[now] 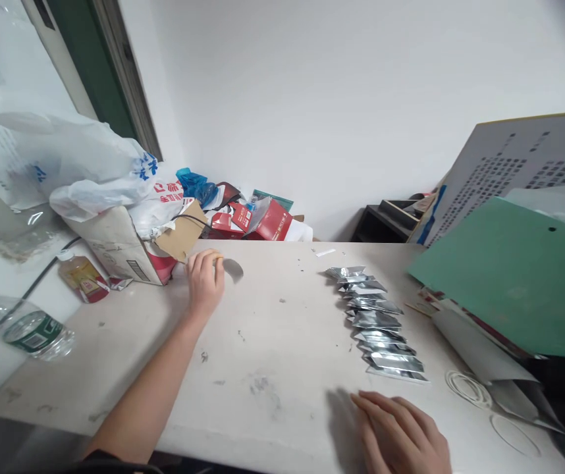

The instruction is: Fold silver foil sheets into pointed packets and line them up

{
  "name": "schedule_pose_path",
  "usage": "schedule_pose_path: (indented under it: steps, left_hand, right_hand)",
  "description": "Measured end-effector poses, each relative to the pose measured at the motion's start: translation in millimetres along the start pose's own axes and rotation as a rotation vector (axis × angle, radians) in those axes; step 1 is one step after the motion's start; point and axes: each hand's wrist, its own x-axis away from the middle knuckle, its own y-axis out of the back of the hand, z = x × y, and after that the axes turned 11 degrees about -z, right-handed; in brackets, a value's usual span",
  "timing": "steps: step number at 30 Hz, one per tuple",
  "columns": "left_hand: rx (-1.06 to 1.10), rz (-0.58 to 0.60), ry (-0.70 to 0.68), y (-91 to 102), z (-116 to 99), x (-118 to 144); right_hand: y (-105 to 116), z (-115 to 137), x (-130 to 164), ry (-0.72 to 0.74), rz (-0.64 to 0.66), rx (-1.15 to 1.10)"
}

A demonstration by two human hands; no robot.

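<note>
My left hand (206, 280) is over the far left part of the table, beside a cardboard box. Its thumb and fingers are pinched together, and a small yellowish tip shows at them; what it is I cannot make out. A dark shadow falls on the table just right of the fingertips. My right hand (401, 431) is low over the front edge at the right, fingers stretched out and loosely bent, with nothing visible in them. Beyond it, a row of overlapping silver foil packets (376, 322) runs away from me on the table (272, 329).
On the left stand a water bottle (35, 332), a drink bottle (83, 276) and a carton (122, 247) topped by plastic bags (99, 164). Red boxes (267, 220) are piled at the back. A green folder (514, 283) and coiled white cord (467, 390) lie at the right.
</note>
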Motion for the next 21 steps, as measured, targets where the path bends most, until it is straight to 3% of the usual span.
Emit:
schedule_pose_path:
  steps: [3, 6, 9, 11, 14, 17, 21]
  left_hand:
    - [0.186, -0.01, 0.062, -12.6, -23.2, 10.0]
    - [0.347, 0.035, 0.196, -34.0, -29.6, 23.6]
    - [0.456, 0.087, 0.342, -50.4, -22.1, 42.1]
    - [0.515, 0.143, 0.415, -54.6, -14.5, 53.4]
    - [0.582, 0.26, 0.473, -53.4, -5.7, 62.2]
    - [0.598, 0.351, 0.503, -51.5, -1.9, 61.5]
    - [0.553, 0.36, 0.55, -53.2, -0.7, 58.4]
  right_hand:
    - [-32.6, 11.6, -41.4, -0.187, 0.247, -0.221]
    - [-87.5, 23.0, -98.2, -0.457, 0.469, -0.484]
    - [-143.7, 25.6, -139.9, -0.522, 0.494, -0.71]
    - [-169.7, 21.2, -152.1, -0.532, 0.501, -0.773]
    - [-185.8, 8.8, -152.6, -0.597, 0.484, -0.845]
    - [-184.9, -4.4, -146.8, -0.677, 0.464, -0.886]
    - [-179.9, -10.9, -145.7, -0.744, 0.437, -0.932]
